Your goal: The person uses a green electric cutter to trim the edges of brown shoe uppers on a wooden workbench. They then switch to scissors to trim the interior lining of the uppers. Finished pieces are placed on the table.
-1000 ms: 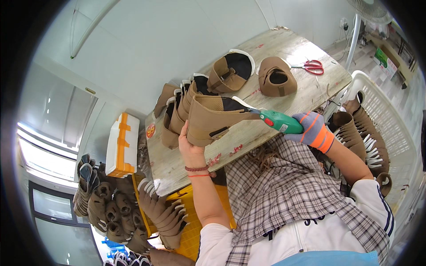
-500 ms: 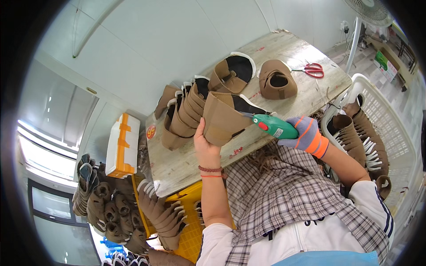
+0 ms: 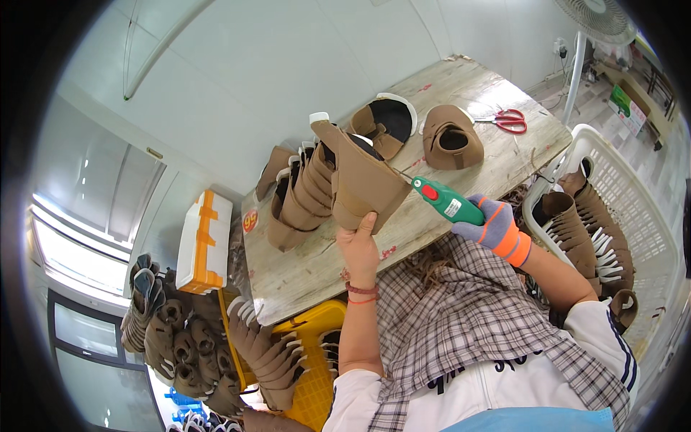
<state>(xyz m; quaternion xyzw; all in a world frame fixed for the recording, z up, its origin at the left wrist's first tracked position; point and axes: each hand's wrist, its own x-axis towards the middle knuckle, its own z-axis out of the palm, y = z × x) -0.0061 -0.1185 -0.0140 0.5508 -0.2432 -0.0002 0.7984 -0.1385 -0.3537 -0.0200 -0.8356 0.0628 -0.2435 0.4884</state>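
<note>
Brown upper point(image 3: 371, 180) gripped by upturned left fingers point(image 3: 367, 223); gloved right fingers point(image 3: 470, 231) curled round green tool point(image 3: 448, 201).

Left hand point(image 3: 358, 250) had shifted right, toward frame center, its thumb now on the lower part of the brown shoe upper point(image 3: 368, 183). Upper had turned: white tip point(image 3: 319, 117) raised at upper center, black lining mostly hidden. It covered more of the open upper point(image 3: 394, 128) behind. Green handheld tool point(image 3: 452, 204), center right, slanted more steeply.
</note>
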